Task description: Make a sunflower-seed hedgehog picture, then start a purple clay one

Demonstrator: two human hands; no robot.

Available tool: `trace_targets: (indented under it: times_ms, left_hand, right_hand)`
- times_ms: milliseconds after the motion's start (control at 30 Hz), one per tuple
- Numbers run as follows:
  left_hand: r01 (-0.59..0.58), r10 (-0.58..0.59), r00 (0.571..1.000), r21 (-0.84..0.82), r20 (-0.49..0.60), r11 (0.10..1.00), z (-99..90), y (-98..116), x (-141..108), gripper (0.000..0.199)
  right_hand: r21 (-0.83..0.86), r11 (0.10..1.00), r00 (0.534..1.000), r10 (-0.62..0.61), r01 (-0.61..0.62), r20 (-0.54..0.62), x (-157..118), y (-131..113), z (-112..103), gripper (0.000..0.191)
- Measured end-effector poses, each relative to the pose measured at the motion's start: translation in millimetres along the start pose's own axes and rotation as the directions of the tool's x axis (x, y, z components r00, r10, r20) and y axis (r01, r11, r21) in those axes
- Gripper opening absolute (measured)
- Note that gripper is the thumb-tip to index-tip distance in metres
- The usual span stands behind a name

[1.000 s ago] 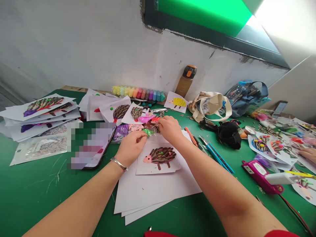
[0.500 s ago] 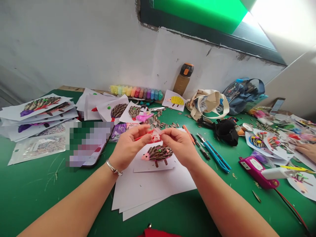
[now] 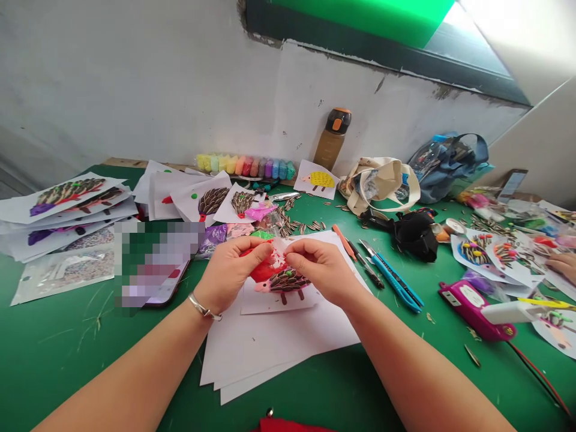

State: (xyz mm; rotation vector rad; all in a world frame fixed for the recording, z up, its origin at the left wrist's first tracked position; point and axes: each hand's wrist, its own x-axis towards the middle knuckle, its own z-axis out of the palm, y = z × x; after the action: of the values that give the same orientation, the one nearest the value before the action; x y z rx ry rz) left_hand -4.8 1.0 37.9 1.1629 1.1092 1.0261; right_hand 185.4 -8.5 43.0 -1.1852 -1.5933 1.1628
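Observation:
A small clear plastic packet of red modelling clay (image 3: 266, 267) is held up in front of me, over the papers. My left hand (image 3: 229, 271) grips its left side between thumb and fingers. At the packet's upper right, my right hand (image 3: 321, 271) is closed in a pinch at the plastic; whether a bit of clay is in that pinch I cannot tell. Just beneath lies a hedgehog picture (image 3: 287, 282) with sunflower-seed spines, a pink face and brown legs, partly covered by the packet and hands. It rests on a stack of white paper (image 3: 270, 354).
Pens, a blue utility knife (image 3: 391, 276) and a magenta glue gun (image 3: 477, 312) lie to the right. Left are a phone (image 3: 162, 264) and stacked pictures (image 3: 67, 204). Seeds (image 3: 310, 227), clay packs (image 3: 245, 167), a bottle (image 3: 333, 138) and bags stand behind. Another person's hand (image 3: 564, 264) is far right.
The red clay packet has come lower and turned, so more of its red shows below my left hand. My hands stay close together, and the view has shifted slightly.

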Motion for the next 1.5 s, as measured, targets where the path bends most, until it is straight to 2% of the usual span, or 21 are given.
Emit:
trace_targets:
  times_ms: [100,167,300,467,533,667,767,933,1067,1167,1300,1400,1500]
  left_hand:
    - [0.040,-0.030,0.994,-0.090,0.110,0.995,-1.0,-1.1,0.0,0.034]
    - [0.056,-0.044,0.991,-0.094,0.125,0.994,-1.3,-0.3,-0.1,0.033]
    - [0.036,-0.031,0.998,-0.082,0.062,0.996,-0.8,3.5,-0.8,0.027]
    - [0.035,-0.024,0.994,-0.101,0.110,0.994,-0.3,6.2,-3.3,0.030]
    - [0.056,-0.037,0.989,-0.133,0.141,0.990,-0.4,6.3,-3.7,0.031]
    - [0.131,-0.088,0.970,-0.187,0.225,0.974,-0.3,6.7,-2.9,0.032]
    - [0.127,-0.093,0.975,-0.158,0.202,0.979,-0.7,7.5,-1.6,0.033]
    - [0.118,-0.102,0.979,-0.083,0.178,0.990,-2.4,8.2,-0.8,0.034]
    - [0.173,-0.142,0.971,-0.156,0.194,0.972,-1.7,9.1,-1.9,0.036]
    - [0.208,-0.160,0.959,-0.199,0.234,0.958,-1.5,9.5,-1.8,0.033]
    - [0.237,-0.184,0.955,-0.225,0.233,0.945,-3.0,8.1,0.2,0.028]
    - [0.236,-0.182,0.958,-0.251,0.222,0.939,-3.9,7.6,0.6,0.024]
    - [0.240,-0.173,0.955,-0.290,0.240,0.926,-3.6,9.9,-1.3,0.020]
  right_hand:
    - [0.018,0.999,0.995,0.037,-0.036,-0.096,-0.5,0.4,0.3,0.013]
    - [0.074,0.996,0.991,0.056,-0.048,-0.120,-1.0,-0.1,1.6,0.013]
    - [0.188,0.979,0.996,0.086,-0.078,-0.039,-2.4,-2.3,3.9,0.024]
    - [0.304,0.941,0.982,0.107,-0.151,0.157,-2.0,-0.7,-1.2,0.030]
    - [0.322,0.936,0.983,0.093,-0.141,0.159,-1.6,0.7,-4.1,0.029]
    - [0.339,0.934,0.993,0.089,-0.111,0.078,-1.0,1.8,-6.6,0.026]
    - [0.344,0.931,0.992,0.097,-0.121,0.085,-0.4,2.2,-6.6,0.025]
    - [0.373,0.913,0.982,0.118,-0.165,0.146,1.6,3.7,-8.8,0.034]
    - [0.262,0.938,0.962,0.173,-0.226,0.213,1.2,1.8,-14.0,0.023]
    - [0.143,0.964,0.951,0.183,-0.224,0.249,-0.5,-0.1,-16.0,0.012]
    - [0.093,0.976,0.969,0.177,-0.195,0.170,-1.2,-3.0,-15.8,0.007]
    - [0.023,0.990,0.988,0.136,-0.138,0.079,-1.1,-8.7,-16.7,0.011]
    - [-0.015,0.994,0.993,0.107,-0.106,0.040,-1.7,-15.4,-18.2,0.015]
